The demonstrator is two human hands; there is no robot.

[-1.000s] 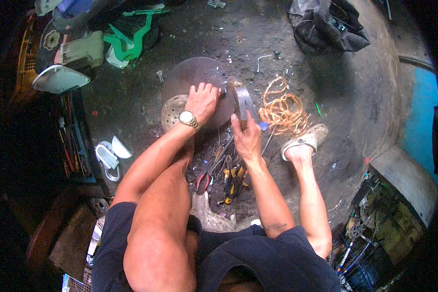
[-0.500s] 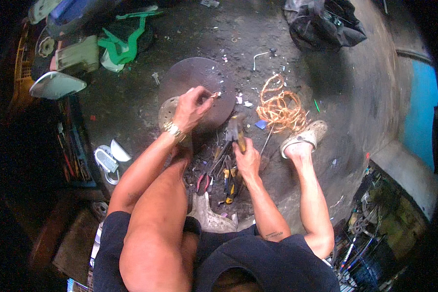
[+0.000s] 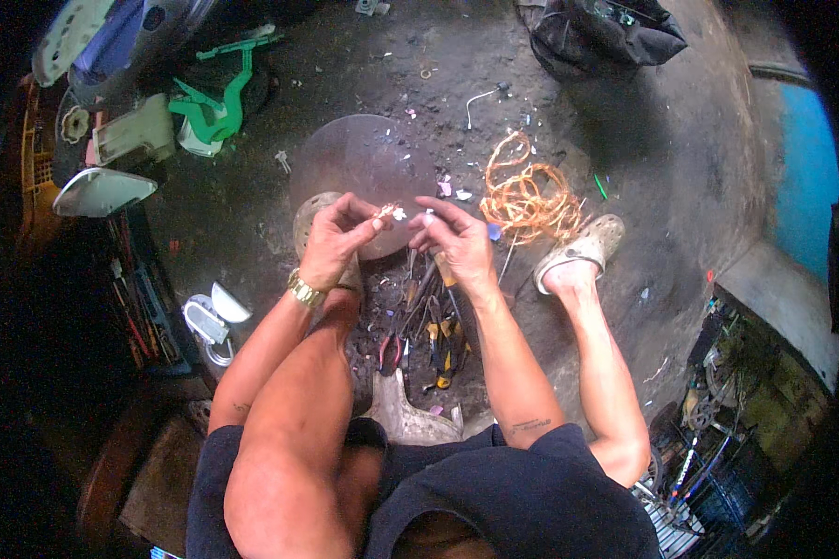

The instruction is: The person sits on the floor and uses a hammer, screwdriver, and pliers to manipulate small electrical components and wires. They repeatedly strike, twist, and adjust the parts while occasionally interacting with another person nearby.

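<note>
1. Right hand (image 3: 455, 242) has swung in toward the left one and no longer grips the metal-headed tool it had half a second ago. A yellow-handled tool (image 3: 445, 270) now lies just below that hand; probably the same one, but I can't swear to it.

2. Left hand (image 3: 334, 244) has turned so its fingertips point right, bringing along the small copper-coloured piece with white bits (image 3: 389, 214). Looks to me like the work has gone from tool to bare fingertips.

3. That piece is up over the lower right part of the dark, round, flat plate (image 3: 364, 154), pinched between the left thumb and forefinger. The other left fingers are curled in.

4. Right fingers are bent and a bit spread, forefinger reaching left. A tiny white bit (image 3: 429, 217) shows among them; can't tell whether it's actually pinched. Fingertips face the copper piece across a small gap, not touching.

5. Arms come up from the lower edge and angle inward, left wrist wearing a gold-coloured metal watch (image 3: 305, 289).

6. Between the legs: red-handled pliers (image 3: 391, 352) and black-and-yellow hand tools (image 3: 446, 354). Off right, a tangled orange-tan stringy heap (image 3: 531, 200) sits near the beige clog (image 3: 583, 252).
</note>
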